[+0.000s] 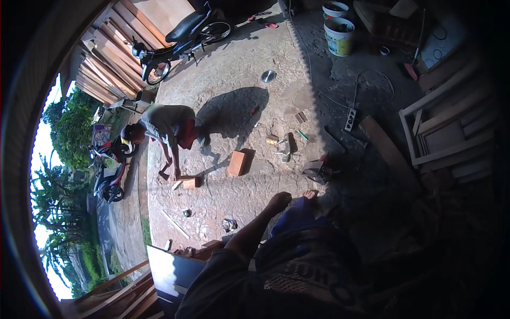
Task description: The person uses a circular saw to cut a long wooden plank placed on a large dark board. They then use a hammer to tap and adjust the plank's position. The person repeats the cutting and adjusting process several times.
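A dark, angular tool [314, 171] stands partly in shadow on the rough floor [234, 69], just beyond the left hand [280, 201]; whether that grip is spread or pressed together, I cannot tell. One reddish-brown block [236, 164] and one lighter block [189, 182] lie leftward, the latter by a co-worker [175, 118]. Two buckets [340, 43] stand farther off. Sunlit floor stretches from hand to blocks, its edge running beyond the co-worker

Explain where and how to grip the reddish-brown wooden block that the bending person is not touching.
Probably midway along the wooden block, gripping across its long opposite sides, coming from above: it rests on the floor, its edges look straight, no handle shows, and nothing covers it.
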Available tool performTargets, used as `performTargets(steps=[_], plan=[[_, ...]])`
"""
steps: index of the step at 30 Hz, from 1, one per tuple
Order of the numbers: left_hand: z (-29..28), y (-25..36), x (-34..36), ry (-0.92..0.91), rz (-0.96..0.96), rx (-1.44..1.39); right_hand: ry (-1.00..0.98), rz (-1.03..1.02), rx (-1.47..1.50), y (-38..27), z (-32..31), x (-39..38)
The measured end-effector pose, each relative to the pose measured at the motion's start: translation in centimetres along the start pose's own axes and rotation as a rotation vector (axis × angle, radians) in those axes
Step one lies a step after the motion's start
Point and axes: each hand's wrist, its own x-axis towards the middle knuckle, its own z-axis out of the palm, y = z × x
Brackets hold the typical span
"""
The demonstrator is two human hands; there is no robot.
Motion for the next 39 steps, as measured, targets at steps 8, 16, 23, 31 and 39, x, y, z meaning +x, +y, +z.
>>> performTargets(steps=[8, 16, 23, 31, 39], plan=[[-6.5, -10.9, -0.6, -0.172, -0.534, -0.362, 0.110, 0.535, -0.142, 7.5, -1.7, -8.2], [-9.8, -9.4, 8.9, -0.370, -0.587, -0.039, 0.161, 0.927, -0.159, 17.6, 4.4, -26.2], [-2.3, 8.8, 20.9, -0.194, -0.496, 0.026, 0.547, 0.942, -0.066, 0.4, 0.8, -22.9], [21.3, 24.6, 24.8, -0.736, -0.146, 0.340, 0.349, 0.922, 0.215, -9.2, 0.5, -23.5], [45.1, 38.3, 21.3, -1.079, 0.205, 0.492, 0.431, 0.975, 0.412, -7.9, 1.2, -23.2]])
